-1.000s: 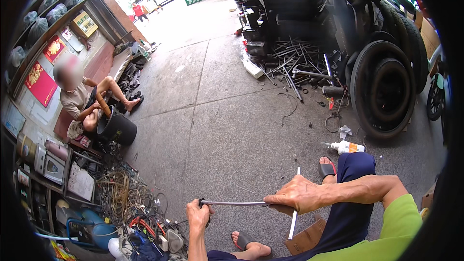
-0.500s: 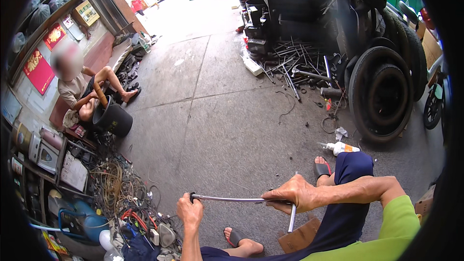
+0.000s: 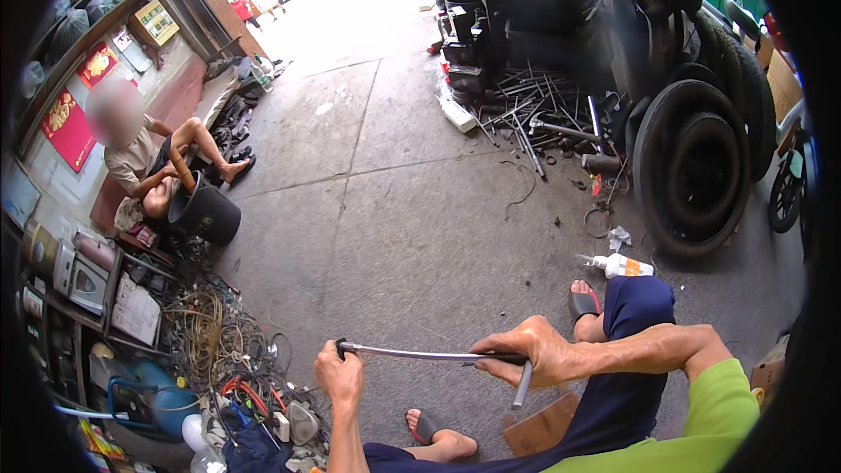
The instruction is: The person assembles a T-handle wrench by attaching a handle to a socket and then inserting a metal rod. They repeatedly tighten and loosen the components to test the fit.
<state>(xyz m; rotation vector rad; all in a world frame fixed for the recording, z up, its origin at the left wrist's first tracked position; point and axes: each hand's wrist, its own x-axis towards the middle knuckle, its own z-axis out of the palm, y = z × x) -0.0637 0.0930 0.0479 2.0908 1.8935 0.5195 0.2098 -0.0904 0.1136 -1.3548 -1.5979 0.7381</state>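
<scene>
A shiny metal T-handle wrench (image 3: 412, 353) lies nearly level between my hands, above the floor. My left hand (image 3: 340, 377) is closed around its left end, where a black tip (image 3: 341, 348) shows by the thumb and forefinger. My right hand (image 3: 533, 353) grips the other end, its thumb and fingers around the shaft near the crossbar (image 3: 522, 385). The crossbar's lower part sticks out below that hand; its upper part is hidden. A dark section of the tool shows between the right fingers.
A piece of cardboard (image 3: 541, 425) and a white bottle (image 3: 622, 266) lie by my feet. Tangled wires (image 3: 210, 333) and scrap heap at the left. A person (image 3: 136, 153) sits beside a black bucket (image 3: 206, 213). Metal rods (image 3: 543, 105) and tyres (image 3: 692, 171) fill the right.
The wrench has turned a little, and the crossbar's upper end no longer shows above my right hand. My left hand has shifted slightly left and up.
</scene>
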